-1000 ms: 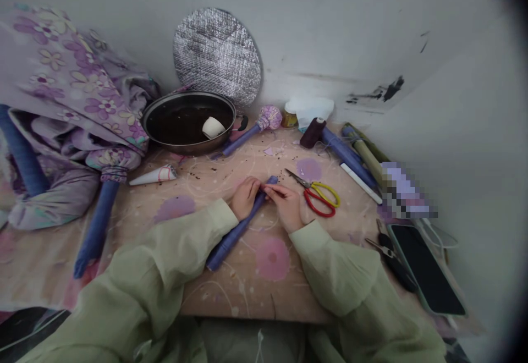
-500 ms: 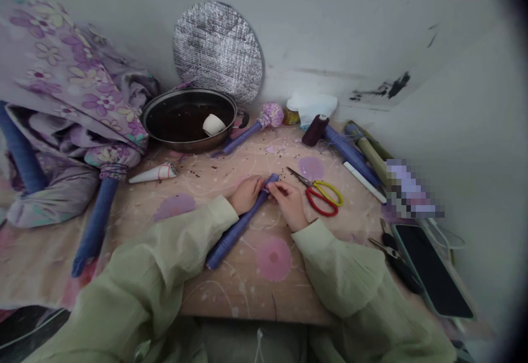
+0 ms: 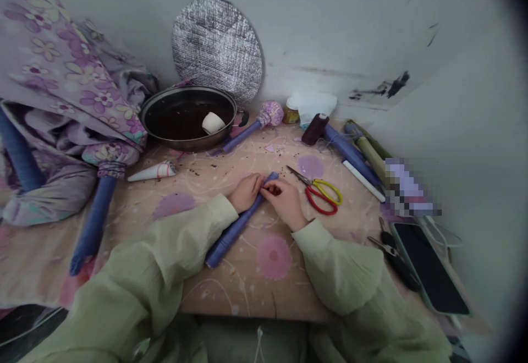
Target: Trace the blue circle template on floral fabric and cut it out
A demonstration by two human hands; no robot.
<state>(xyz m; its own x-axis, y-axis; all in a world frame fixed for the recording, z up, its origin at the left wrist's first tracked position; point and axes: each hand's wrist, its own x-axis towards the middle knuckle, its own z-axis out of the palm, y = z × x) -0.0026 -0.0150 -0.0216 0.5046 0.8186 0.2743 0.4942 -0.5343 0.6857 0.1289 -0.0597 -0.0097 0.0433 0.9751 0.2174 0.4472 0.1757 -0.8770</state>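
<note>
A blue fabric-wrapped stick (image 3: 233,236) lies slanted on the table, its narrow end up between my hands. My left hand (image 3: 246,192) is closed round the stick near that end. From the right, my right hand (image 3: 284,201) presses thumb and fingertips together against the same part; whatever is in that pinch is too small to make out. Scissors with one red and one yellow handle (image 3: 323,196) lie just right of my right hand, blades pointing up and left.
A dark pan (image 3: 187,142) holds a white cup (image 3: 213,123), before a silver round mat (image 3: 218,49). Floral cloth (image 3: 61,71) fills the left. Thread spool (image 3: 315,129), white cone (image 3: 152,172), a phone (image 3: 431,269) and black-handled tool (image 3: 396,256) lie around the table.
My right hand's fingertips have shifted slightly left and down along the stick, toward my left hand. My left hand stays where it was on the stick.
</note>
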